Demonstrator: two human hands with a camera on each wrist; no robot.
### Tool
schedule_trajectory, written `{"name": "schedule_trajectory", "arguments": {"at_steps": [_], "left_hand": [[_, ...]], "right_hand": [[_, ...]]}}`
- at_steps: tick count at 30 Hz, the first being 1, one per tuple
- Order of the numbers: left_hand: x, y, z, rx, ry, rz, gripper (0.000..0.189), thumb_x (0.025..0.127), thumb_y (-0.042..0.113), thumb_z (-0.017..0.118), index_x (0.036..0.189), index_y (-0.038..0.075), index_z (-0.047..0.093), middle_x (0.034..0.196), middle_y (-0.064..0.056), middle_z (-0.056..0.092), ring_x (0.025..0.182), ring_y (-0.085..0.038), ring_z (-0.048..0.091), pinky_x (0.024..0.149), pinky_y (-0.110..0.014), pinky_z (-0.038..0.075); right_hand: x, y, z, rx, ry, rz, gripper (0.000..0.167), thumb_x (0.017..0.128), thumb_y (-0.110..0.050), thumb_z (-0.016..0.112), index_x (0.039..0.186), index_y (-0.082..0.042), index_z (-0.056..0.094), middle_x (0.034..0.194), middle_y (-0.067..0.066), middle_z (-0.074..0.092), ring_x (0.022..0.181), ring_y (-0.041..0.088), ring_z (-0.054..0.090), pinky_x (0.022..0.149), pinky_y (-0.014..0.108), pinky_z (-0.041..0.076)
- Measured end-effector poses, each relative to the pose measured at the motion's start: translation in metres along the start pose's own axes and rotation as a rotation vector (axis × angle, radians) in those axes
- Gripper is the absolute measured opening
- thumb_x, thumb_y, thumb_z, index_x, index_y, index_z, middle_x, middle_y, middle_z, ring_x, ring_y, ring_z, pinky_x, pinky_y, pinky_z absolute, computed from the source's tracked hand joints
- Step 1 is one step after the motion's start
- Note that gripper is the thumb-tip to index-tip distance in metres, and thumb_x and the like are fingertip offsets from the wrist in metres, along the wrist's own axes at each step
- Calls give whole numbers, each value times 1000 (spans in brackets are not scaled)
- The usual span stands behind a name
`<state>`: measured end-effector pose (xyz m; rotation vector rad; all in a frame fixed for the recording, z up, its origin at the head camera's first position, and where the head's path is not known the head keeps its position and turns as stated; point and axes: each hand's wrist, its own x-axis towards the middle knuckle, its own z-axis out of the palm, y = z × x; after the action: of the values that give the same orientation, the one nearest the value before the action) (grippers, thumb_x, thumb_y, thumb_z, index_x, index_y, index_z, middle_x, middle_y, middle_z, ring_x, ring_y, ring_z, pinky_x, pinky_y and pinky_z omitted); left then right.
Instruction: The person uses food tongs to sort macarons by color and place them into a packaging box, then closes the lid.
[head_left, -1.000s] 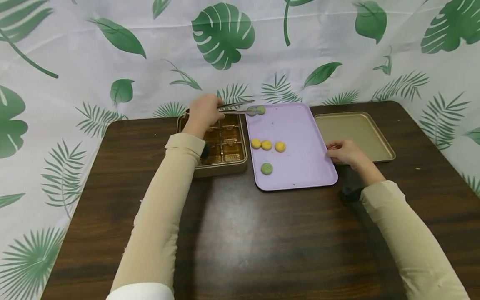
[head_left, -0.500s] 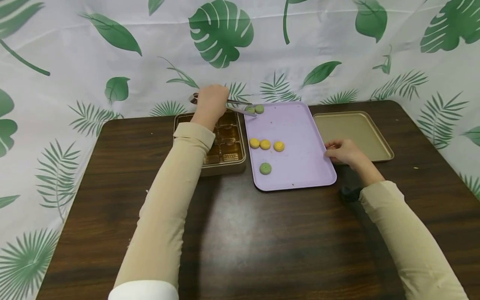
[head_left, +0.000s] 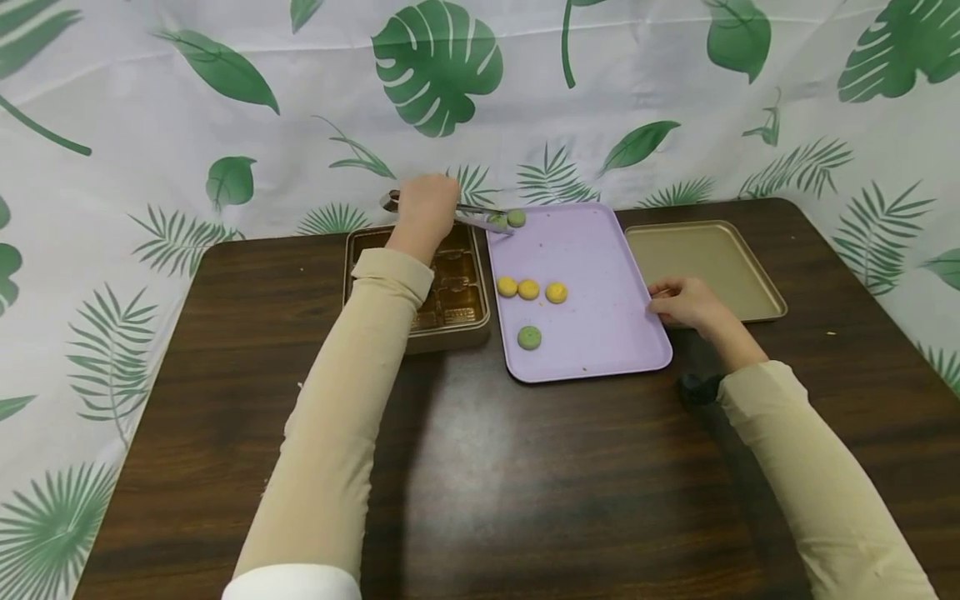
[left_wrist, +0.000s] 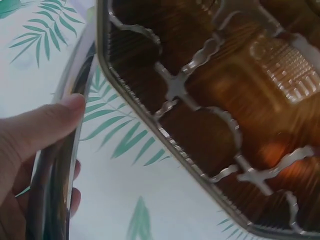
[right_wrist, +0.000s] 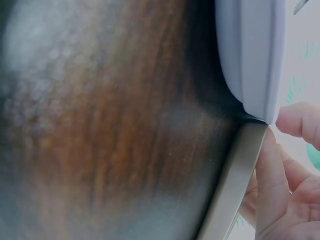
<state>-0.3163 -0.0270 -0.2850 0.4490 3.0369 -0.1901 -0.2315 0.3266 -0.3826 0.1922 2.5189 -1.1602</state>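
Green cookie (head_left: 497, 222) sits at the far left corner of the tray (head_left: 600, 267), between the tips of the tongs (head_left: 476, 221); whether they clasp it I cannot tell. The left hand (head_left: 427, 208) has its grip wrapped round the tongs; the right hand (head_left: 688, 304) pinches the tray's edge. A lopsided squeeze could shoot the cookie over the low rim. Since a second ago, the tongs' arms have drawn closer together; the yellow cookies (head_left: 528, 289) lie unmoved.

three yellow cookies (head_left: 556, 292), three green cookies (head_left: 529, 337), two trays (head_left: 600, 258), one box (head_left: 450, 337), one pair of tongs (left_wrist: 55, 175)
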Motion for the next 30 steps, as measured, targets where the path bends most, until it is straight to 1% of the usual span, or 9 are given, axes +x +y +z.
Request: {"name": "schedule_trajectory", "arguments": {"at_steps": [3,6,9,13,16,19,22,25,30], "left_hand": [[-1,1,-3,25,40,11,21,95,3,49,105,4,67,112,-13,69,92,-25,66,66,-35,50],[-3,2,-6,27,52,13,22,95,2,48,104,3,68,112,-13,69,95,-26,66,71,-37,54],[-3,1,-5,4,38,4,21,94,2,48,102,3,67,112,-13,69,96,-27,66,74,-39,55],[-4,-4,-2,-57,-18,-23,16,95,6,51,100,5,66,112,-12,68,94,-26,65,74,-38,53],[-5,-8,1,-122,-45,-46,17,95,12,56,108,9,67,115,-9,68,97,-25,64,81,-39,53],[-6,-12,4,-206,-32,-48,28,95,19,60,121,12,66,124,-6,66,108,-25,62,91,-42,52],[-8,-16,5,-299,-21,-41,37,94,23,61,130,13,61,131,-6,62,118,-26,58,97,-43,49],[-12,-20,3,-385,-24,-37,40,94,24,61,133,14,59,136,-6,58,123,-28,55,99,-45,46],[-21,-27,0,-521,4,-24,40,94,24,62,132,13,59,137,-7,57,121,-28,55,98,-45,46]], "right_hand": [[1,-1,0,3,-3,2,47,89,-9,59,126,16,45,82,-9,55,68,-6,52,62,11,49],[2,-1,0,6,-4,1,47,89,-9,60,126,16,45,82,-9,56,67,-6,52,62,11,49],[3,0,1,11,-4,-4,46,89,-8,60,126,16,45,80,-11,55,67,-7,52,62,11,49],[2,0,1,11,-4,-9,45,88,-7,59,125,17,46,79,-12,55,67,-7,52,62,11,49],[2,-1,1,12,-5,-14,45,88,-7,59,124,17,46,79,-12,55,67,-7,52,62,11,49],[1,-1,0,9,-4,-18,45,88,-7,59,123,17,46,78,-13,54,67,-7,52,62,11,49],[1,0,0,7,-3,-18,44,88,-6,59,123,17,46,76,-14,54,66,-7,51,62,11,49],[1,0,0,12,-6,-15,44,88,-5,59,123,17,45,76,-14,54,66,-7,51,61,11,49],[0,0,0,9,-4,-13,45,88,-6,59,124,18,45,76,-13,54,66,-7,52,61,11,49]]}}
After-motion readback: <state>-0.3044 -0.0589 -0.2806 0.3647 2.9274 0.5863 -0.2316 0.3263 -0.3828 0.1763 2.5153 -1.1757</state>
